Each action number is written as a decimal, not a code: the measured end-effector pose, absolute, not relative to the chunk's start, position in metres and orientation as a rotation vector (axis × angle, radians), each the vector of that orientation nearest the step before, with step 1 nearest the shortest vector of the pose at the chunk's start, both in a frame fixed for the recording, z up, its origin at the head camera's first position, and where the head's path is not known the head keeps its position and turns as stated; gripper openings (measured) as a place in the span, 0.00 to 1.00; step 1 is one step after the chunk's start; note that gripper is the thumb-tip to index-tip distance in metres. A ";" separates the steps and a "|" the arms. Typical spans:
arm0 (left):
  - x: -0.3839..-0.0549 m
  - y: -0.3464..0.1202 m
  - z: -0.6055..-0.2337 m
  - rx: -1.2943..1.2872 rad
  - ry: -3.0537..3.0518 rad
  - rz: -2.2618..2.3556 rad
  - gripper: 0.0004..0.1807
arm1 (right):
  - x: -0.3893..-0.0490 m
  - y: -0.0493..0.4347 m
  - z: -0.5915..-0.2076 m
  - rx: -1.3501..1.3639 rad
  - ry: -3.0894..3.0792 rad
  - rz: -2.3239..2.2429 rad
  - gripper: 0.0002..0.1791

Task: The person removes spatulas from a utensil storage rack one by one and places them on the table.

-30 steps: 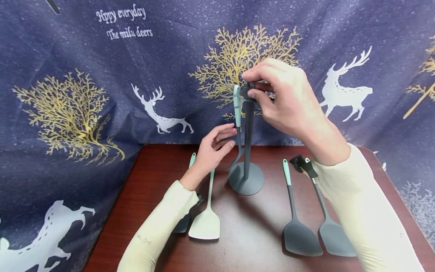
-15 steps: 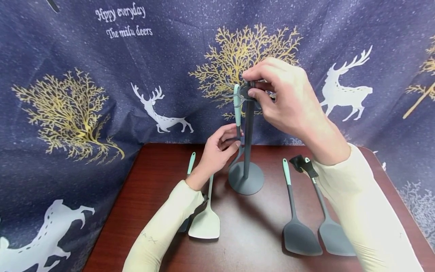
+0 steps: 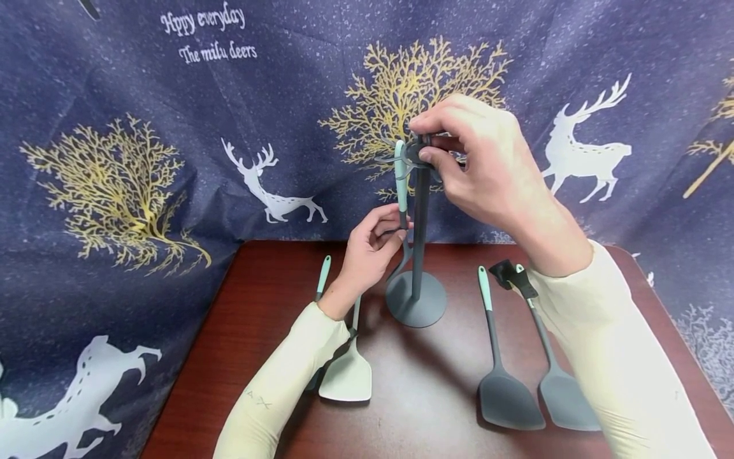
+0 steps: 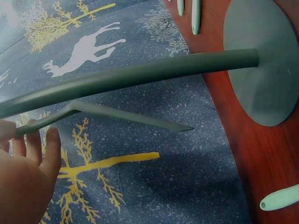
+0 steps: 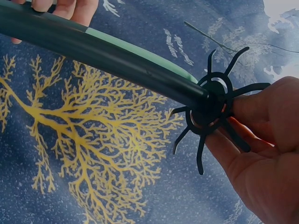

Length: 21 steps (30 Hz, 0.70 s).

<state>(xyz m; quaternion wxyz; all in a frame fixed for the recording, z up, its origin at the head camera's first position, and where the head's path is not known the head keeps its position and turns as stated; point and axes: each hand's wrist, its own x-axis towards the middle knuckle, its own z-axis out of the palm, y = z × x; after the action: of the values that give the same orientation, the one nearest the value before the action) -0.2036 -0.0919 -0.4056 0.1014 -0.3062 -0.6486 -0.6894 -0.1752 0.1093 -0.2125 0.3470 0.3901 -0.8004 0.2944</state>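
Observation:
A dark grey utensil stand (image 3: 421, 236) rises from its round base near the back of the table. My right hand (image 3: 487, 159) holds the stand's top between thumb and fingers; in the right wrist view, a hook ring (image 5: 192, 122) with several curved hooks lies beside those fingers. From a hook on the left hangs a spatula (image 3: 401, 178) with a mint handle and dark shaft. Its grey shaft is pinched by my left hand (image 3: 369, 248), just below the handle. Seen edge-on in the left wrist view, the spatula's blade (image 4: 135, 116) hangs apart from the pole.
A cream turner (image 3: 346, 379) lies left of the base, beside a mint-handled utensil (image 3: 323, 274) mostly hidden by my left sleeve. Two grey turners lie on the right, a darker turner (image 3: 510, 401) and a lighter turner (image 3: 564, 398) partly behind my right sleeve. A patterned cloth (image 3: 275, 115) hangs behind.
My left hand has moved right and taken hold of the hanging spatula's shaft. The right hand stays at the stand's top.

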 end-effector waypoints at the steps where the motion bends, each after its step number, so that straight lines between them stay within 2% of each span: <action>1: -0.203 -0.092 -0.406 -0.899 -1.917 -2.033 0.25 | -0.175 0.109 -0.213 1.014 -2.074 0.763 0.12; 21: -0.204 -0.091 -0.406 -0.859 -1.918 -2.012 0.21 | -0.175 0.109 -0.212 0.999 -2.089 0.767 0.13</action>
<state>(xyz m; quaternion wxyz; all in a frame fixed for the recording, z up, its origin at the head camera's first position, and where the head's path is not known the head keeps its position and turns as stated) -0.2036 -0.0911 -0.4060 0.1158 -0.2934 -0.6546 -0.6870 -0.1748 0.1093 -0.2123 0.3441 0.3846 -0.8040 0.2954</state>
